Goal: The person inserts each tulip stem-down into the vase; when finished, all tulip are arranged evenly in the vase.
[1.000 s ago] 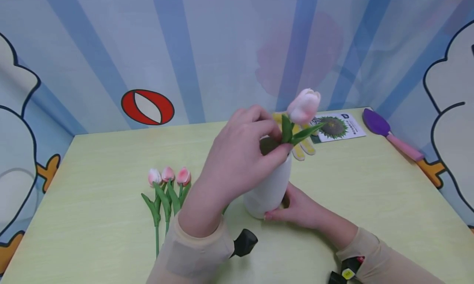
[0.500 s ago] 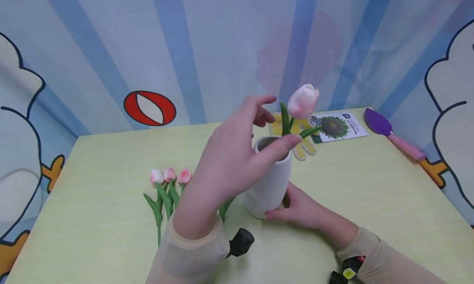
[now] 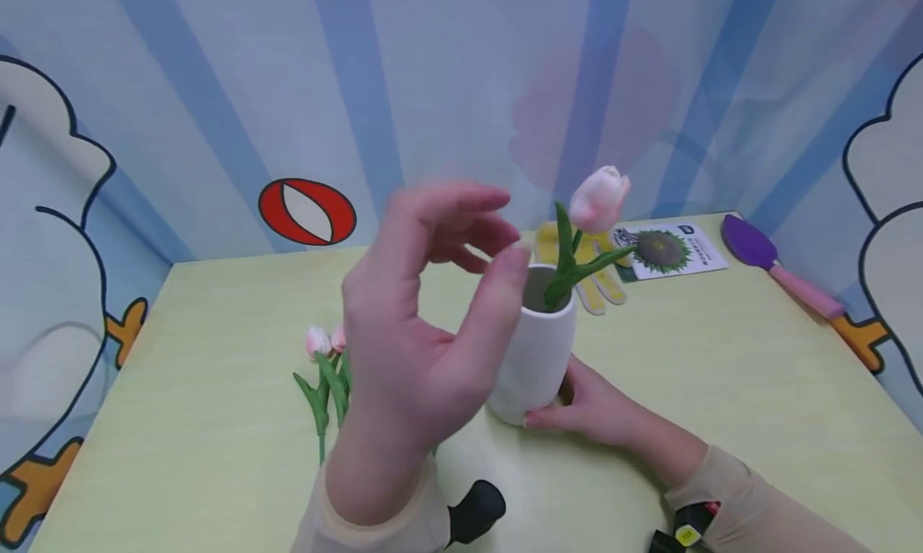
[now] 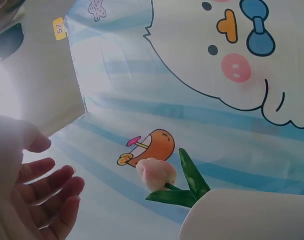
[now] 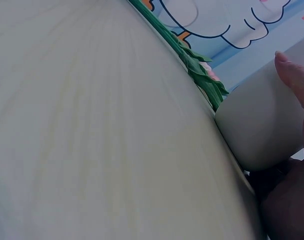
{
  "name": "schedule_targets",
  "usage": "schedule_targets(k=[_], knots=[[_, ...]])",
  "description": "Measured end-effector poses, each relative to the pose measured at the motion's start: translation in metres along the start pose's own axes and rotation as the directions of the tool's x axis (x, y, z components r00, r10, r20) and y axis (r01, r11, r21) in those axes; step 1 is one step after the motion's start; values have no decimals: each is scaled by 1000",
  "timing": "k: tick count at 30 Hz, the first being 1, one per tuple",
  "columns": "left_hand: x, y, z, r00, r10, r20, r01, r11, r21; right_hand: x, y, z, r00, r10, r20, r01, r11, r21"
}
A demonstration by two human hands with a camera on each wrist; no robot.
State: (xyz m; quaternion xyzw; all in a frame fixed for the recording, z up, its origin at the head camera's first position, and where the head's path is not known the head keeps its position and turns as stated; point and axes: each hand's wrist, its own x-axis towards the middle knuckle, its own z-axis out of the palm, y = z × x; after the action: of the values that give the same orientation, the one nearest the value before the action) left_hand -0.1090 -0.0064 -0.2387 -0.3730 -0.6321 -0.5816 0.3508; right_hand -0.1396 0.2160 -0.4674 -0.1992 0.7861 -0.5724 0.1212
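Note:
A white vase (image 3: 535, 365) stands on the table, holding one pale pink tulip (image 3: 600, 200) that leans right over the rim. My right hand (image 3: 600, 406) grips the vase low down, thumb at the front; its other fingers are mostly hidden behind. In the right wrist view the thumb lies against the vase (image 5: 264, 115). My left hand (image 3: 425, 337) hovers left of the vase mouth, fingers loosely bent and holding nothing. The left wrist view shows this hand (image 4: 39, 185) apart from the tulip (image 4: 157, 174). More tulips (image 3: 324, 385) lie on the table, partly hidden behind my left hand.
Behind the vase lie a yellow-and-white glove (image 3: 593, 292) and a card with a round green plant picture (image 3: 671, 250). A purple trowel with a pink handle (image 3: 782, 264) rests at the back right. Printed cloth walls enclose the table.
My left hand has let go of the tulip and drawn back left, leaving the flower standing in the vase. The right hand keeps its grip on the vase base. The head view has shifted slightly.

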Motion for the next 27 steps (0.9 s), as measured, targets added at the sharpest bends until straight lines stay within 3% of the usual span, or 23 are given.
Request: schedule_targets(k=[5, 9, 17, 23, 27], knots=[[-3, 2, -1, 999, 33, -35, -34, 999, -42, 1, 2, 4, 1000, 7, -3, -7, 1000, 10], [-6, -1, 1, 1000, 21, -14, -21, 999, -46, 0, 3, 6, 1000, 27, -4, -27, 1000, 15], [0, -11, -5, 999, 17, 28, -18, 999, 43, 3, 2, 4, 999, 38, -4, -38, 999, 10], [10, -12, -18, 989, 55, 141, -80, 980, 182, 6, 0, 4, 1000, 17, -12, -17, 1000, -5], [6, -15, -30, 977, 3, 212, -61, 961, 269, 5, -1, 3, 1000, 24, -10, -24, 1000, 0]])
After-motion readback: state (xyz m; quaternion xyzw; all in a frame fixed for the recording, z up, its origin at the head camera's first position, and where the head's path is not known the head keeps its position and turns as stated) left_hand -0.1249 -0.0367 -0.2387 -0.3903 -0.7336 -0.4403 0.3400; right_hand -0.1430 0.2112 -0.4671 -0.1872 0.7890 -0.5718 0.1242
